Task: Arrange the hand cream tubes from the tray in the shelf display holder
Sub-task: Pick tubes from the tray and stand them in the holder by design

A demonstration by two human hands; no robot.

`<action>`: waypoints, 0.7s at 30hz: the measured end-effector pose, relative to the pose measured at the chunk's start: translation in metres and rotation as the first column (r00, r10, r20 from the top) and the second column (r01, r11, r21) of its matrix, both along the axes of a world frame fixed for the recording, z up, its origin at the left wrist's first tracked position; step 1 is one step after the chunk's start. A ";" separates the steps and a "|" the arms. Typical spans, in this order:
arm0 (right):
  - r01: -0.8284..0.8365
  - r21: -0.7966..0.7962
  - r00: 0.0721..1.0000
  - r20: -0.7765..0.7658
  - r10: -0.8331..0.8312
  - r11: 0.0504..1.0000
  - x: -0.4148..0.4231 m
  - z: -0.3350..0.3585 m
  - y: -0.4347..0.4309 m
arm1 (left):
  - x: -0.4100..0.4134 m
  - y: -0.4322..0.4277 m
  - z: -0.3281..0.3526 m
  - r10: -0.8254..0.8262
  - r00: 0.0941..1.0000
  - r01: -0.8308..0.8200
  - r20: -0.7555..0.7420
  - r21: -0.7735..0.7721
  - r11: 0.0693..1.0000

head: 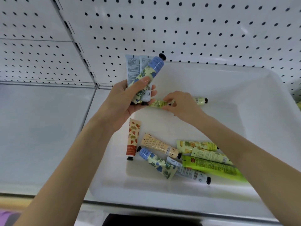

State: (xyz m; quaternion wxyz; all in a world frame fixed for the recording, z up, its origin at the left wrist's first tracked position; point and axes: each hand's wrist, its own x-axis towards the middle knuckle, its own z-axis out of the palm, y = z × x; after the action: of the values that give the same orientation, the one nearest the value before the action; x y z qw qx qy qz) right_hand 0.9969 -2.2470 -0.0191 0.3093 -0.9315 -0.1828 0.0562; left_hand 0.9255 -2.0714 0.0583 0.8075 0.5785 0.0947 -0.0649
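Left hand (pixel 123 98) grips blue hand cream tubes (pixel 146 69); right hand (pixel 180 103) pinches green tube (pixel 158 103) just beside; tuck in, caps one way.

A white pegboard back panel (pixel 195 26) with dark holes rises behind a white metal shelf (pixel 40 128); a slotted upright (pixel 79 48) divides two bays.

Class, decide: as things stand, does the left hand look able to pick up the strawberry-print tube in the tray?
Probably not: the left hand is full, gripping blue tubes, though the strawberry-print tube lies uncovered just below.
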 end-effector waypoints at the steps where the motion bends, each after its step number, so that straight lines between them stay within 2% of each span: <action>1: 0.002 0.000 1.000 0.012 -0.002 1.000 -0.001 -0.001 0.001 | 0.000 0.000 0.000 0.001 1.000 -0.001 -0.002 -0.006 1.000; 8: 0.036 -0.028 0.999 0.005 -0.036 0.999 -0.004 -0.013 0.003 | 0.002 0.000 -0.001 0.007 1.000 -0.007 -0.018 -0.017 1.000; 16: 0.068 0.046 0.986 -0.152 -0.060 0.997 -0.003 -0.009 -0.004 | 0.004 0.002 -0.003 -0.001 1.000 0.000 -0.015 -0.022 1.000; 21: 0.059 -0.101 0.991 -0.117 -0.070 0.993 -0.003 0.007 -0.009 | 0.006 0.002 -0.008 -0.028 1.000 0.028 0.006 0.044 0.999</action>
State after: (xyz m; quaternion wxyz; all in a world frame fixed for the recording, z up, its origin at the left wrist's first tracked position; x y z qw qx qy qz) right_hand 0.9936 -2.2558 -0.0121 0.2756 -0.9459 -0.1306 0.1111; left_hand 0.9312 -2.0693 0.0505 0.7939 0.5977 0.0852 -0.0721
